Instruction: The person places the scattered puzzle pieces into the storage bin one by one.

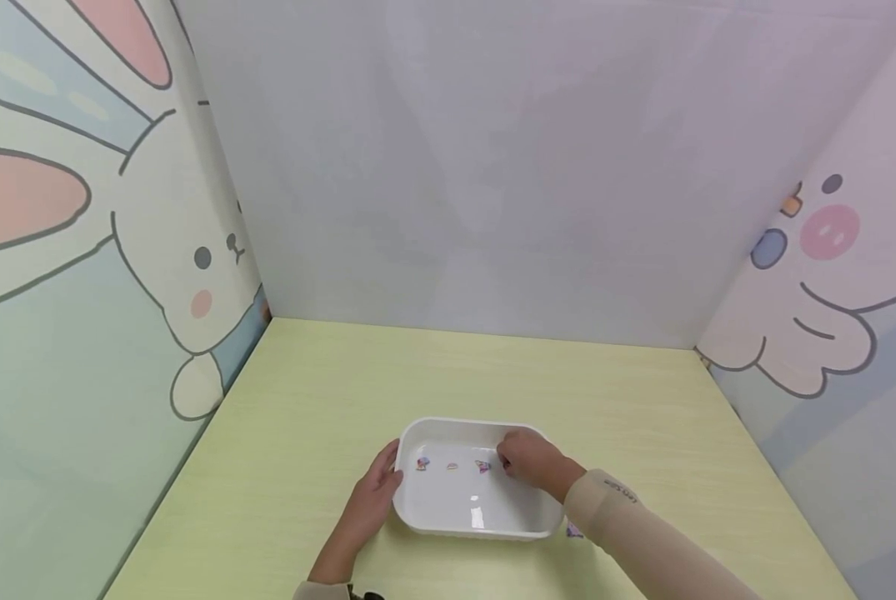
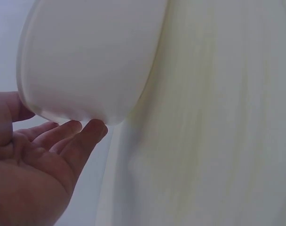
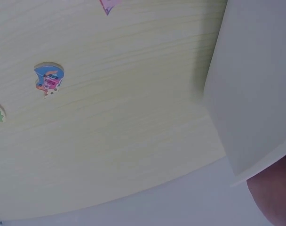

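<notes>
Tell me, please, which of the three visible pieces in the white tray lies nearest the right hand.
The rightmost piece: it lies just left of the right hand, while the middle piece and leftmost piece are farther away.

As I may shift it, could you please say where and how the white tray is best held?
Probably grip the white tray by the rim of its short left end, from the left: that end's wall stands raised, the left hand holds there; the right arm crosses the opposite end.
</notes>
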Motion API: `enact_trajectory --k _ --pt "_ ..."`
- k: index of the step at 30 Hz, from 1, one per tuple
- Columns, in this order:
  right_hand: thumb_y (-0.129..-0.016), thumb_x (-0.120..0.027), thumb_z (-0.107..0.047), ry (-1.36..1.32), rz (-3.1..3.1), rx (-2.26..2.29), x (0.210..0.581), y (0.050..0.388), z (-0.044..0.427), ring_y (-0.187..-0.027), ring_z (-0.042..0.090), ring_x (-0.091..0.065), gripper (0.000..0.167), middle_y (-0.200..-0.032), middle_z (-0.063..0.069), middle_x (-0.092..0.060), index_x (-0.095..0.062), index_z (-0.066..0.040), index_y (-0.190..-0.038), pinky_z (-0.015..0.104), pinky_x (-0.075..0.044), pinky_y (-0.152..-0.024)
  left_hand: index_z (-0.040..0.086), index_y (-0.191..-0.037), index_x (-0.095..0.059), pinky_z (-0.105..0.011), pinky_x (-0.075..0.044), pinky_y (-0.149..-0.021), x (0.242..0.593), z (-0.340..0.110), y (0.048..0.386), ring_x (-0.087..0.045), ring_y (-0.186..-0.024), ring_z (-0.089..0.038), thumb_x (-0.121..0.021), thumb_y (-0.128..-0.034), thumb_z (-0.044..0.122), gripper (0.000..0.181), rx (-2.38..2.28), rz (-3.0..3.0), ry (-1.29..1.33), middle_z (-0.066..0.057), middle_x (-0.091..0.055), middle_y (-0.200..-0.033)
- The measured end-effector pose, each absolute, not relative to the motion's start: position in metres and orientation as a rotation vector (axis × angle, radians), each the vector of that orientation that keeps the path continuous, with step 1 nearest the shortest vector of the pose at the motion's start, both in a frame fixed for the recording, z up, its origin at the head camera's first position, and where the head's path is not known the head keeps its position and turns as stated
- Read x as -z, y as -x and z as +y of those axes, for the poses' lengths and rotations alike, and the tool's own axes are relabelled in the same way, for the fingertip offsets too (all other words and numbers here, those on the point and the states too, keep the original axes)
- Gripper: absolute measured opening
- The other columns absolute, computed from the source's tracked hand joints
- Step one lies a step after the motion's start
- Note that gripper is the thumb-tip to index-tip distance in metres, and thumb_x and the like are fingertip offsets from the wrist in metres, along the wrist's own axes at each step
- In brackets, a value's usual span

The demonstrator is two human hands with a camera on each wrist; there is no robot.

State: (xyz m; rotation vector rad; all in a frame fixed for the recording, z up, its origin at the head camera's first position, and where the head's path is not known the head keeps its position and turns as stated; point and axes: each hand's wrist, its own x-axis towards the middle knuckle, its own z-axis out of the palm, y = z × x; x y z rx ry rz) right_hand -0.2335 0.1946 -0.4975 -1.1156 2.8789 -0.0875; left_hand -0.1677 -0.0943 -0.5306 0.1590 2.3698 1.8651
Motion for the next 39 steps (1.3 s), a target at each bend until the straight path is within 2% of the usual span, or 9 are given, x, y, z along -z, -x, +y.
enact_trajectory --k 10,15,22,26,31,39 --pt "-0.078 -0.075 -0.004 1.080 2.858 0.169 0.497 0.233 0.196 -0.061 0.010 -0.043 0.020 -0.066 -0.005 -0.048 -0.060 -0.010 -0.067 0.023 -0.044 -0.057 0.001 -0.151 -0.031 -0.052 -0.035 -0.106 0.531 -0.093 0.166 -0.041 -0.131 -0.041 -0.045 -0.1028 0.012 0.052 -1.840 2.389 -0.131 -0.021 -0.038 -0.149" --pt "-0.081 -0.073 -0.002 0.956 2.812 0.302 0.493 0.233 0.197 -0.064 0.010 -0.043 0.014 -0.071 -0.004 -0.047 -0.063 -0.007 -0.073 0.024 -0.043 -0.056 0.001 -0.151 -0.031 -0.052 -0.035 -0.106 0.529 -0.093 0.165 -0.040 -0.131 -0.042 -0.046 -0.1027 0.013 0.052 -1.845 2.385 -0.127 -0.021 -0.038 -0.149" --pt "-0.087 -0.070 -0.007 0.792 2.806 0.333 0.485 0.230 0.196 -0.065 0.010 -0.046 0.009 -0.074 -0.007 -0.050 -0.066 -0.011 -0.080 0.027 -0.045 -0.058 -0.001 -0.151 -0.029 -0.053 -0.037 -0.105 0.529 -0.093 0.167 -0.041 -0.131 -0.043 -0.044 -0.1035 0.013 0.052 -1.846 2.389 -0.146 -0.022 -0.037 -0.149" --pt "-0.090 -0.068 -0.009 0.719 2.805 0.393 0.478 0.229 0.197 -0.071 0.013 -0.053 0.002 -0.081 -0.004 -0.061 -0.069 -0.008 -0.090 0.033 -0.052 -0.067 -0.001 -0.151 -0.029 -0.053 -0.036 -0.105 0.529 -0.093 0.167 -0.041 -0.131 -0.043 -0.045 -0.1033 0.013 0.052 -1.848 2.387 -0.141 -0.022 -0.037 -0.149" --pt "-0.093 -0.065 -0.009 0.701 2.823 0.436 0.471 0.227 0.202 -0.090 0.022 -0.063 0.012 -0.096 0.004 -0.067 -0.069 -0.003 -0.102 0.042 -0.054 -0.082 0.000 -0.151 -0.030 -0.053 -0.035 -0.106 0.529 -0.094 0.166 -0.041 -0.131 -0.042 -0.045 -0.1032 0.013 0.052 -1.846 2.391 -0.138 -0.021 -0.038 -0.149" --pt "-0.093 -0.065 -0.007 0.621 2.861 0.498 0.464 0.221 0.217 -0.102 0.027 -0.062 0.016 -0.106 0.007 -0.067 -0.069 -0.002 -0.108 0.043 -0.052 -0.088 0.001 -0.151 -0.030 -0.052 -0.035 -0.106 0.529 -0.093 0.166 -0.040 -0.132 -0.041 -0.045 -0.1034 0.013 0.052 -1.845 2.388 -0.135 -0.021 -0.038 -0.150"
